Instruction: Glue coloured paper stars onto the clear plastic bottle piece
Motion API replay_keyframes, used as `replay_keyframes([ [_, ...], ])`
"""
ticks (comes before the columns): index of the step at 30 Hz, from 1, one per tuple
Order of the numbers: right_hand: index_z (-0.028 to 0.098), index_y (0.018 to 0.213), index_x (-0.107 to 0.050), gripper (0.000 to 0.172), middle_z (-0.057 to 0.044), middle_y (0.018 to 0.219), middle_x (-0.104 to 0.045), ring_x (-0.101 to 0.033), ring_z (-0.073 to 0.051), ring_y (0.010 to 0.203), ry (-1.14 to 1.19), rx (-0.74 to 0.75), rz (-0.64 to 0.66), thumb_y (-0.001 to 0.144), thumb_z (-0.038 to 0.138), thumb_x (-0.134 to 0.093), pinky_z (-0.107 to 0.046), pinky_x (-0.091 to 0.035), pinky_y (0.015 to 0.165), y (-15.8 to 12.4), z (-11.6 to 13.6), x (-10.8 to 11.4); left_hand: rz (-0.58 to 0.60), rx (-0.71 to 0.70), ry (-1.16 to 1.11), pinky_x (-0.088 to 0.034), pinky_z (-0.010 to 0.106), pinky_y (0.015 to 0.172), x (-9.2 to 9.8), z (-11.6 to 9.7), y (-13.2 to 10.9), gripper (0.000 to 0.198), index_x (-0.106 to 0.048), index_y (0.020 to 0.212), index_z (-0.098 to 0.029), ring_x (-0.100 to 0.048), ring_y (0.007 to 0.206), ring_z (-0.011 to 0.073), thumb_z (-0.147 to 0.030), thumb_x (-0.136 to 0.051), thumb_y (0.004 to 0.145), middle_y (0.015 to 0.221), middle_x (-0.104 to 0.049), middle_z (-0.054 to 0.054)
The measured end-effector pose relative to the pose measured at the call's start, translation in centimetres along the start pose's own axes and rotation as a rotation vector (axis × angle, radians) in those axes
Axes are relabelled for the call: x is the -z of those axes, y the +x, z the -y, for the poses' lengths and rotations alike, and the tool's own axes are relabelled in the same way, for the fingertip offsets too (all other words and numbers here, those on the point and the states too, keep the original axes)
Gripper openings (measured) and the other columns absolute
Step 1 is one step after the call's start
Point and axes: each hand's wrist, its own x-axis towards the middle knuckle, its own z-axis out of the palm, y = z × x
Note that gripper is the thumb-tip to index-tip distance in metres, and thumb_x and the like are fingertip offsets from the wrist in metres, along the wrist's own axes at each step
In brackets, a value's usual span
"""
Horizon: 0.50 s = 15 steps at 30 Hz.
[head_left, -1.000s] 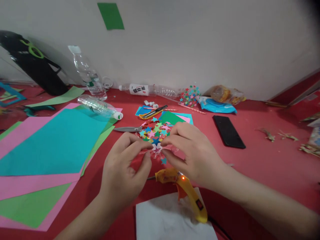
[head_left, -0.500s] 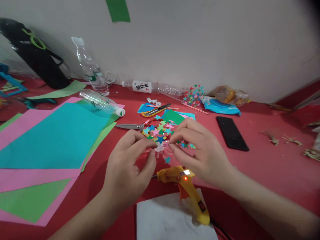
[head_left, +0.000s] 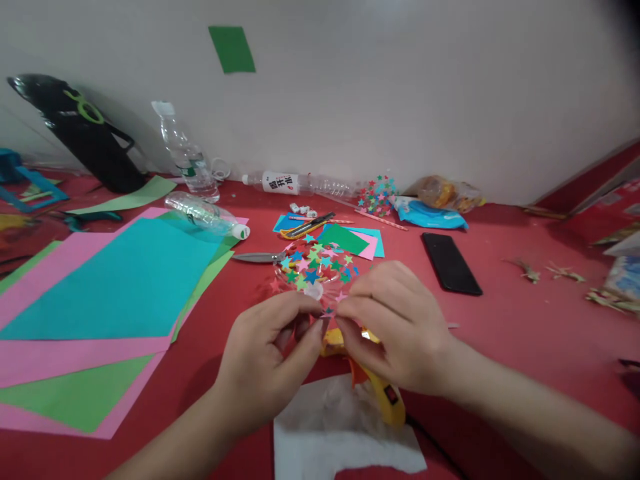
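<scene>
Thumb and fingers of my left hand [head_left: 275, 353] are pinched, and so are those of my right hand [head_left: 395, 327]. Their fingertips nearly meet at a small paper star [head_left: 328, 311], dark teal with a bit of pink below it. Just beyond them sits a clear plastic piece [head_left: 314, 292] covered with colourful paper stars [head_left: 311, 275]. A yellow glue gun [head_left: 387, 393] lies partly hidden under my right hand, over a white sheet [head_left: 300, 433].
Coloured paper sheets [head_left: 100, 287] spread on the left. Behind my hands lie scissors [head_left: 257, 257], a utility knife [head_left: 305, 227] and small paper pieces [head_left: 345, 239]. Plastic bottles [head_left: 193, 170], a black flask [head_left: 85, 140], another star-covered piece [head_left: 376, 197] and a phone [head_left: 451, 263] surround the work.
Both hands have drawn back from the star-covered plastic piece towards me, and their fingertips have come together at a small star. The view has tilted up slightly.
</scene>
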Motion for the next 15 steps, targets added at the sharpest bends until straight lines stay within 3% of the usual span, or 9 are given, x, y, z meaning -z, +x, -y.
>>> replay_keyframes([
  [6,0.014,0.083,-0.069,0.018,-0.003,0.074,-0.066,-0.051,-0.015,0.064,-0.292,0.333,-0.118,0.089,0.009,-0.053,-0.033,-0.046,0.066,-0.9,0.2,1.0,0.204,0.385,-0.536,-0.032,0.019,0.045,-0.5,-0.5,0.2,0.017,-0.066,0.069,-0.019,-0.043,0.048,0.0072,-0.029,-0.059,0.08,0.052,-0.053,-0.004],
  [10,0.016,0.08,-0.069,0.021,-0.002,0.075,-0.067,-0.051,-0.015,0.063,-0.319,0.359,-0.125,0.088,0.008,-0.051,-0.033,-0.047,0.065,-1.6,0.3,1.1,0.264,0.438,-0.7,-0.03,0.018,0.046,-0.8,-0.3,-0.2,0.02,-0.068,0.072,-0.017,-0.041,0.048,0.0064,-0.033,-0.06,0.082,0.048,-0.05,-0.004],
  [15,0.014,0.089,-0.069,0.012,-0.003,0.076,-0.067,-0.053,-0.015,0.066,-0.304,0.338,-0.106,0.086,0.01,-0.058,-0.034,-0.044,0.067,-2.7,0.2,1.1,0.26,0.418,-0.65,-0.031,0.018,0.045,-1.3,-1.0,-0.2,0.019,-0.064,0.066,-0.016,-0.046,0.05,0.0068,-0.031,-0.066,0.079,0.053,-0.054,-0.003],
])
